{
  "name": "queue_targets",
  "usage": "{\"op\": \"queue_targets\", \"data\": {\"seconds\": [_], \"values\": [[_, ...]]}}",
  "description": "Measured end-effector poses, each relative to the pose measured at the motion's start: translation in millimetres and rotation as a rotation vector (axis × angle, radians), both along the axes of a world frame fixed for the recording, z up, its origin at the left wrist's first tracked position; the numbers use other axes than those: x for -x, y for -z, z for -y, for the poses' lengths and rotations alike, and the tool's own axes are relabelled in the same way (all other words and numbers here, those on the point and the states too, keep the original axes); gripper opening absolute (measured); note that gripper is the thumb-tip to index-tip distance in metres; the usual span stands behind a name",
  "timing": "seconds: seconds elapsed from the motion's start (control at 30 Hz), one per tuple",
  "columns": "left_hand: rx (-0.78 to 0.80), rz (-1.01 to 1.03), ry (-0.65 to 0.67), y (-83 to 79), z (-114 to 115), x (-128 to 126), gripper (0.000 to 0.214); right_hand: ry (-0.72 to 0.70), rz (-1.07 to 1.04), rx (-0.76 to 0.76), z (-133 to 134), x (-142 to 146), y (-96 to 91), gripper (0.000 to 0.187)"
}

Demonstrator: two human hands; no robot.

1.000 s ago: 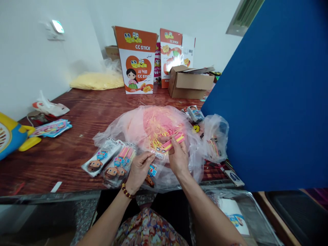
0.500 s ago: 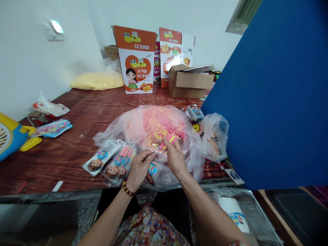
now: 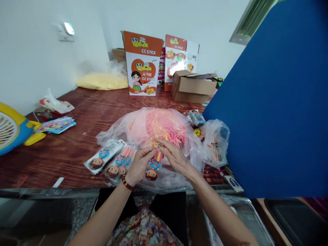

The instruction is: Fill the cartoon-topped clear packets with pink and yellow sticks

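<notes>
Pink and yellow sticks [image 3: 159, 155], pinched in the right hand half a second ago, now show inside the clear packet [image 3: 151, 174], which hangs upright between both hands, over the near side of a big plastic bag [image 3: 112, 131]. The left hand [image 3: 139, 165] grasps the packet's top edge between thumb and forefinger; the right hand [image 3: 176, 160] has its fingers stretched out straight beside the opening, and whether their tips grip the film cannot be told. Thin, straight strands fill the bag, whose translucent film spreads in soft crinkles. Just left, glossy filled packets [image 3: 123, 160] overlap, flat and oblong. Farther out, a crumpled smaller bag [image 3: 217, 140] slumps on the streaked, red-brown table [image 3: 89, 109], and a smooth printed carton [image 3: 143, 65] stands near a dull brown cardboard box [image 3: 196, 87].
</notes>
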State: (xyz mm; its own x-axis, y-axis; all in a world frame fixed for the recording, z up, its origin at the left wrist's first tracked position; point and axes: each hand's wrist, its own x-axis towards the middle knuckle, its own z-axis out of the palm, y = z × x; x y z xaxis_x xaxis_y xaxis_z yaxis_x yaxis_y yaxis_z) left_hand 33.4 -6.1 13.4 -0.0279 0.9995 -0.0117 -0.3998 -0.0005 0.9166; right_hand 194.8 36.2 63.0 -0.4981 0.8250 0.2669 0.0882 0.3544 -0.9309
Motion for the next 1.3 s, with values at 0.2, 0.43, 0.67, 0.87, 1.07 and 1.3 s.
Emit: {"op": "queue_targets", "data": {"seconds": [0.2, 0.43, 0.67, 0.87, 1.07, 1.3], "values": [[0.006, 0.111, -0.034, -9.3, 1, 2, 0.024, 0.023, 0.005, 0.039, -9, -12, 9.7, 0.020], [0.067, -0.050, 0.007, -3.2, 6, 16, 0.025, 0.077, -0.142, 0.233, -9, 13, 14.2, 0.019], [0.084, -0.151, -0.087, -11.0, 19, 36, 0.023, -0.048, -0.229, 0.493, -5, 41, 26.9, 0.020], [0.057, -0.179, -0.111, -9.6, 25, 51, 0.026, -0.020, -0.210, 0.422, -2, 67, 37.9, 0.018], [0.121, -0.065, -0.102, -5.1, 32, 65, 0.032, -0.007, -0.197, 0.366, 0, 85, 42.0, 0.024], [0.190, -0.056, -0.125, -6.7, 36, 78, 0.030, -0.056, -0.245, 0.346, -6, 82, 26.7, 0.016]]}}
